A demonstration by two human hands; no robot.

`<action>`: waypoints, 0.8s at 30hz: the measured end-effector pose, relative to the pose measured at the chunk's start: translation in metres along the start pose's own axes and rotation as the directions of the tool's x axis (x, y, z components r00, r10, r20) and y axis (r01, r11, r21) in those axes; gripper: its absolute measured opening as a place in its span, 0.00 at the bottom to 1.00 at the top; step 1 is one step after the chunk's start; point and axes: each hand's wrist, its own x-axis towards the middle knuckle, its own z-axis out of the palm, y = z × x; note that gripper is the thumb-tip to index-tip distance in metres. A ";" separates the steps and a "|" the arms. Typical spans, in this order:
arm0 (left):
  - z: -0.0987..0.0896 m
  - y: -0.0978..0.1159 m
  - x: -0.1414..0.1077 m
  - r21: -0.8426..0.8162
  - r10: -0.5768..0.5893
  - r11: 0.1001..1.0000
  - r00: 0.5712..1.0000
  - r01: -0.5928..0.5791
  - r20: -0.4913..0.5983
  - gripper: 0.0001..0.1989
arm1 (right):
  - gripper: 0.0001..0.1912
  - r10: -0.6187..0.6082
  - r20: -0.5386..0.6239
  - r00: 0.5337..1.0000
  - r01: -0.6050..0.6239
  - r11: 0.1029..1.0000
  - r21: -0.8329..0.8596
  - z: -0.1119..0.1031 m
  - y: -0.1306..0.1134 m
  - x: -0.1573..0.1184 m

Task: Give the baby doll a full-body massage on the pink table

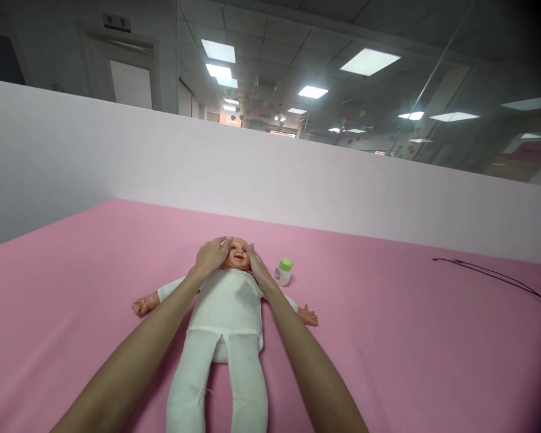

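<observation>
A baby doll [228, 304] in white clothes lies on its back on the pink sheet [388, 337], arms spread out to both sides. My left hand [212, 254] rests against the left side of the doll's head, its fingers stretched toward the forehead. On the other side of the head, my right hand [256, 266] lies along the cheek, mostly seen edge-on, with its thumb by the temple. The doll's smiling face [238, 255] shows between both hands. Just right of my right hand stands a small jar [283, 272] with a green lid.
Thin black cables [500, 276] lie on the sheet at the right. A low white wall [297, 186] runs along the far edge, with glass above it.
</observation>
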 end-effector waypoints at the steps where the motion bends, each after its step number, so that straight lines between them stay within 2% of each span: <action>1: 0.001 0.000 0.000 0.002 -0.003 1.000 1.000 0.003 0.003 0.29 | 0.35 0.001 0.001 1.000 -0.001 1.000 -0.003 0.000 0.000 0.000; 5: 0.004 -0.004 0.000 0.012 -0.043 0.999 0.999 0.042 0.006 0.28 | 0.31 0.017 -0.047 0.999 -0.019 0.999 -0.042 -0.002 0.002 0.002; 11: 0.005 -0.011 0.003 -0.107 -0.054 0.993 0.999 0.054 0.005 0.29 | 0.31 0.068 -0.114 0.991 -0.072 0.997 -0.026 -0.005 0.011 0.006; 16: 0.010 -0.016 0.009 -0.011 -0.065 0.998 0.997 0.065 -0.029 0.26 | 0.26 0.072 -0.156 0.985 -0.077 0.997 -0.030 -0.005 0.015 0.011; 20: 0.010 -0.016 0.010 0.002 -0.062 0.998 0.998 0.062 -0.021 0.31 | 0.24 0.054 -0.140 0.989 -0.056 0.998 -0.010 -0.004 0.017 0.012; 24: 0.007 -0.013 0.006 -0.034 -0.048 0.998 0.999 0.049 0.013 0.33 | 0.28 0.059 -0.123 0.991 -0.059 0.998 -0.001 -0.003 0.013 0.009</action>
